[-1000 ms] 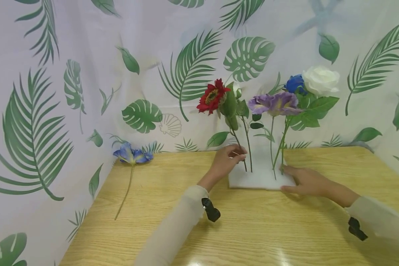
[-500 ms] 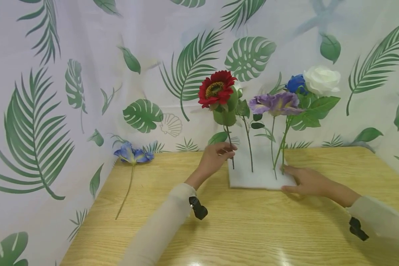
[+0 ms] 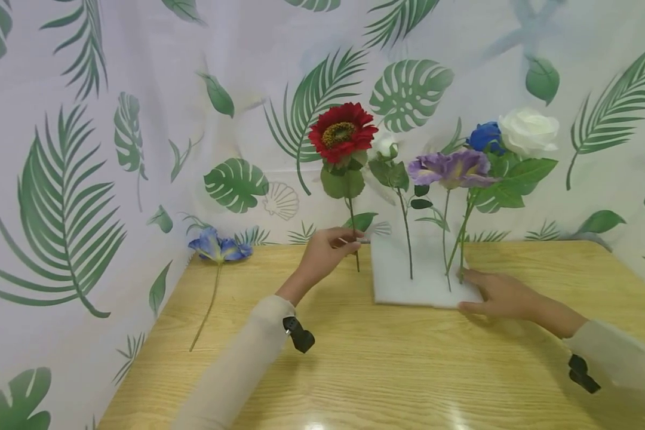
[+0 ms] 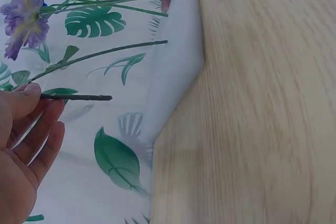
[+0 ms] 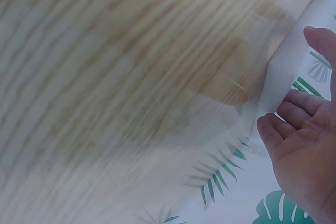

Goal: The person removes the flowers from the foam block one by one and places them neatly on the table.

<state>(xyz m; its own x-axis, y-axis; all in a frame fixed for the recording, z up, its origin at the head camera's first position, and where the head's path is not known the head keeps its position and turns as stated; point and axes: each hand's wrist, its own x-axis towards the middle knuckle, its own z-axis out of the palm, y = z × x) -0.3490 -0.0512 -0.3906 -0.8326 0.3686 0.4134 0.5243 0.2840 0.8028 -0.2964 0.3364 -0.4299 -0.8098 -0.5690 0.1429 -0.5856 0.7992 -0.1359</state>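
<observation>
In the head view my left hand [image 3: 325, 255] pinches the stem of a red artificial sunflower [image 3: 340, 135], upright just left of the white foam block [image 3: 389, 289]. The left wrist view shows the bare stem end [image 4: 97, 97] sticking out past my fingertips, apart from the foam. My right hand [image 3: 507, 297] holds the block's right edge, thumb at the front corner and fingers along the side. Standing in the block are a white rosebud [image 3: 385, 145], a purple iris-like flower [image 3: 451, 169], a blue rose [image 3: 485, 138] and a large white rose [image 3: 529, 131].
A blue iris-like flower [image 3: 220, 246] lies at the left of the wooden table [image 3: 387, 364], its stem pointing toward the front. Behind the table hangs a white leaf-print cloth [image 3: 236, 71], which also covers the left side.
My left hand has moved left with the red sunflower, bringing its stem from over the foam to beside it. The flower has turned to face forward. My right hand stays at the block.
</observation>
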